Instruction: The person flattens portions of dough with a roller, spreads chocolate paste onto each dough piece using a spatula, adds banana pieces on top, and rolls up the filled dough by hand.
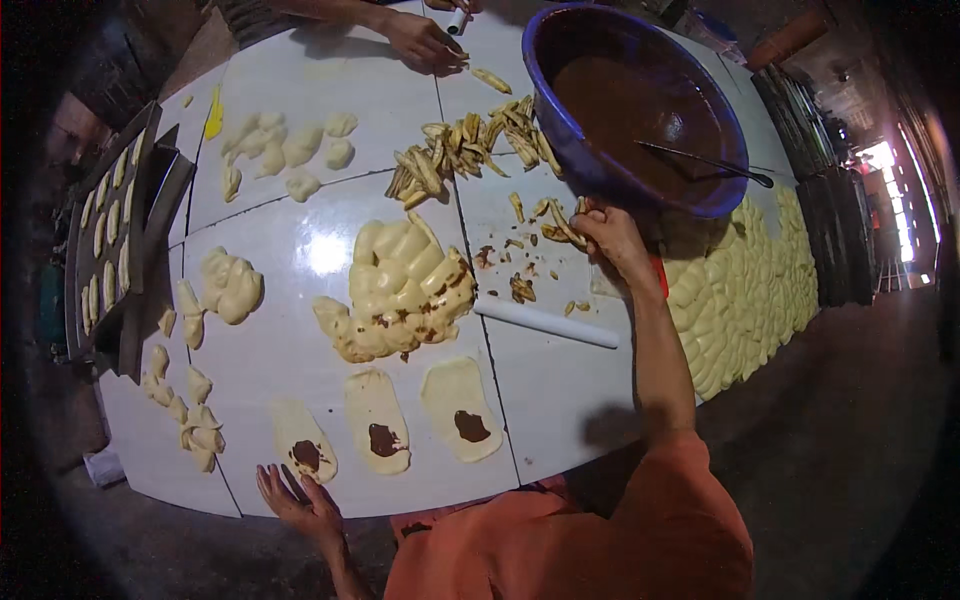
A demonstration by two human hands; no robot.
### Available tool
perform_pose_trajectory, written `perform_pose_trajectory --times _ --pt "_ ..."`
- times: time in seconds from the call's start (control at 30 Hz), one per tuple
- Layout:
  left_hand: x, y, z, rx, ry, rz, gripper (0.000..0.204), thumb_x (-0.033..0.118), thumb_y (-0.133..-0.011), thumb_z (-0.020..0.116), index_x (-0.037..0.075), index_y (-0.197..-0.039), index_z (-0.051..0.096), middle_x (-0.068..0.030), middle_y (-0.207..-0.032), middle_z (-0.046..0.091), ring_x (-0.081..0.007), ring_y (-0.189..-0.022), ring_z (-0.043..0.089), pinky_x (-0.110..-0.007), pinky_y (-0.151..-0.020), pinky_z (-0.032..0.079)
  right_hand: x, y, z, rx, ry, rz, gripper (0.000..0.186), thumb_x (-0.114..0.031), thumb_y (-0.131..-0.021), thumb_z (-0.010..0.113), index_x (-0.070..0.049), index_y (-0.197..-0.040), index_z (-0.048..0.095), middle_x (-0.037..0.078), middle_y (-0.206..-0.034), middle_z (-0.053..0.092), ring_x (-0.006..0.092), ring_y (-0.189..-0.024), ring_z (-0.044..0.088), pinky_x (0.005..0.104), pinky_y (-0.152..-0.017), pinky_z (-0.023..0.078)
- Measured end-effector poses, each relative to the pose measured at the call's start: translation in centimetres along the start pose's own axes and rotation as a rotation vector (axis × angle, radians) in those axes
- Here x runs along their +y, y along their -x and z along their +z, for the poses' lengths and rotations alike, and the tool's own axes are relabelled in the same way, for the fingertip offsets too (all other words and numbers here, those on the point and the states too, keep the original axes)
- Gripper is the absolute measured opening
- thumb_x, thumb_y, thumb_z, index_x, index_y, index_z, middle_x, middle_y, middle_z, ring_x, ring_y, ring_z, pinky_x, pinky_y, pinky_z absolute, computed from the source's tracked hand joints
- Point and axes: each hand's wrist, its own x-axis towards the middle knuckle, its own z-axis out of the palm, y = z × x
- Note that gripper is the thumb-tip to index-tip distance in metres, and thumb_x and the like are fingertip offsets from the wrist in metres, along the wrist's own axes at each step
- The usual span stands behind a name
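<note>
My left hand (pixel 300 505) is open at the table's front edge, fingertips at the leftmost of three flattened dough pieces (pixel 295 425) with dark brown filling. The other two (pixel 375 410) (pixel 455 395) lie to its right. My right hand (pixel 595 225) is closed on yellowish-brown strips, like banana slices, beside a purple basin (pixel 545 95) of brown liquid with a long dark utensil (pixel 705 165) in it. A pile of similar strips (pixel 430 165) lies behind. A white rolling pin (pixel 545 320) lies diagonally beside a mound of dough (pixel 390 290). A red object (pixel 660 272) shows behind my right wrist.
Dark trays (pixel 130 270) with long pale pieces stand at the left. Dough lumps (pixel 230 285) dot the white table (pixel 570 400); many more (pixel 740 300) cover its right end. Another person's hand (pixel 425 45) works at the far side near a short white cylinder (pixel 457 20).
</note>
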Motion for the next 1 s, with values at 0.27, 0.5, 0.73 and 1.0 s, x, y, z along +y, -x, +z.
perform_pose_trajectory --times 0.27,0.5,0.73,1.0 --pt "-0.6 0.1 -0.6 -0.023 -0.035 0.012 0.051 0.021 -0.106 0.059 -0.002 -0.150 0.046 -0.0242 -0.161 0.036 -0.0395 -0.153 0.031 -0.053 -0.119 0.039 -1.2 2.6 -0.2 0.017 -0.308 0.101 0.041 -0.039 -0.095 0.074 0.001 -0.090 0.072 0.000 -0.060 0.057 0.0059 -0.049 0.047 0.0219 -0.049 0.035" --pt "-0.7 0.2 -0.7 -0.051 -0.118 0.054 0.053 0.025 -0.107 0.058 -0.002 -0.150 0.045 -0.0252 -0.162 0.035 -0.0404 -0.152 0.031 -0.056 -0.121 0.033 1.9 3.0 0.1 -0.050 -0.347 -0.082 0.022 -0.010 -0.089 0.075 0.000 -0.107 0.070 0.002 -0.080 0.064 0.0083 -0.070 0.059 0.0240 -0.059 0.046" --pt "-0.7 -0.1 -0.7 -0.066 -0.176 0.059 0.057 0.021 -0.104 0.062 -0.003 -0.152 0.041 -0.0232 -0.165 0.027 -0.0407 -0.155 0.026 -0.057 -0.122 0.032 2.5 3.2 0.4 0.058 -0.056 -0.120 0.017 -0.012 -0.091 0.071 -0.001 -0.105 0.072 0.004 -0.086 0.072 0.0071 -0.076 0.065 0.0256 -0.065 0.049" --pt "2.6 -2.0 -1.4 0.025 -0.150 0.156 0.057 0.017 -0.102 0.065 0.006 -0.154 0.044 -0.0215 -0.166 0.030 -0.0384 -0.157 0.021 -0.057 -0.120 0.035 -0.7 4.3 1.6 0.240 0.353 -0.576 0.022 -0.017 -0.094 0.072 0.001 -0.107 0.072 0.024 -0.103 0.073 0.0430 -0.094 0.070 0.0446 -0.078 0.055"
